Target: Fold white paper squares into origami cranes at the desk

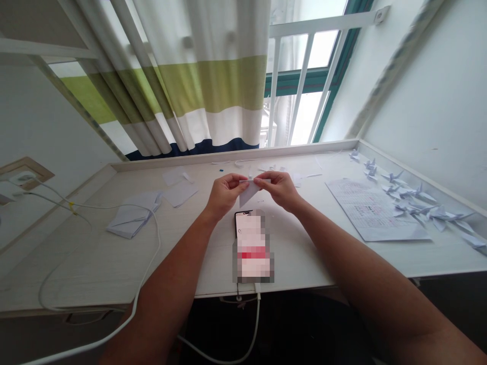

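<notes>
— What lies before us on the desk (297, 253)?
— Our phone (245, 235), near the front edge; beyond it, the small paper (246, 196) between our left hand (227, 190) and right hand (280, 187).
— Left of us?
— A paper stack (133, 214), with loose sheets (181, 194) between it and our left hand.
— Right?
— A large sheet (361, 210), then paper cranes (439, 218) along the desk's right side.
— Behind the desk?
— Curtain (213, 81) left, railing (323, 24) right.

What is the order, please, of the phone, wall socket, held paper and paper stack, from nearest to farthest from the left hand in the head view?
From the left hand:
1. Held paper: in its grasp.
2. Phone: lower right, on the desk.
3. Paper stack: leftward, on the desk.
4. Wall socket: farthest out, near the picture's left edge.
</notes>
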`<state>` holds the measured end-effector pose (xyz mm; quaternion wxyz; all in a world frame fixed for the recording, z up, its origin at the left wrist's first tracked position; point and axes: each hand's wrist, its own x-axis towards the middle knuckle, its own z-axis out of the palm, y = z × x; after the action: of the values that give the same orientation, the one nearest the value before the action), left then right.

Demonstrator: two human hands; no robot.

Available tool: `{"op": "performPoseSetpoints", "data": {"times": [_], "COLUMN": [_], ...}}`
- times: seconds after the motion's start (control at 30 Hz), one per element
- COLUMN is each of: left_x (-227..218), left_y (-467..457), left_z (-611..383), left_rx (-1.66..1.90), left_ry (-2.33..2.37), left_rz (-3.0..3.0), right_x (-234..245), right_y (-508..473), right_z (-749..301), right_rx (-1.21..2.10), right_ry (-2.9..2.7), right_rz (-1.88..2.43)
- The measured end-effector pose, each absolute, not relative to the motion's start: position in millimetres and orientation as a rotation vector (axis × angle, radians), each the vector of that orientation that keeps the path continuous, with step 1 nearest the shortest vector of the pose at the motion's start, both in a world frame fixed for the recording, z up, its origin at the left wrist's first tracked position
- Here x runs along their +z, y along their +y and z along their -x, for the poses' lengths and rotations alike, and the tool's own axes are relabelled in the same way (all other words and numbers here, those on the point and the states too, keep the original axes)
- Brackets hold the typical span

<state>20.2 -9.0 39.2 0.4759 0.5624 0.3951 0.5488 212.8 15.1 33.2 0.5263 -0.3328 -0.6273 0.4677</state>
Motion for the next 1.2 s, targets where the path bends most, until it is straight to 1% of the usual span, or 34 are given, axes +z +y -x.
{"op": "performPoseSetpoints", "data": {"times": [0.2, 0.6, 0.93, 1.2], "left_x": [36.4, 42.6, 41.1, 45.9], "left_y": [-5.7, -6.6, -6.1, -13.3], "left_z": [-19.5, -16.9, -14.4, -16.0], "left_rx": [1.314, 1.302, 1.248, 1.043], "left_ry": [0.985, 1.033, 1.019, 0.953], "left_rz": [-1.414, -1.372, -1.394, -1.418], "right_x": [33.0, 40.0, 36.1, 38.5], "right_y": [15.0, 10.4, 11.3, 14.9], "right_z": [-212.6, -212.9, -211.7, -215.6], "right_rx": [1.051, 1.129, 1.151, 1.176], "right_ry": [-1.536, -1.543, -1.493, -1.245], "right_rz": [0.832, 0.814, 0.838, 0.795]}}
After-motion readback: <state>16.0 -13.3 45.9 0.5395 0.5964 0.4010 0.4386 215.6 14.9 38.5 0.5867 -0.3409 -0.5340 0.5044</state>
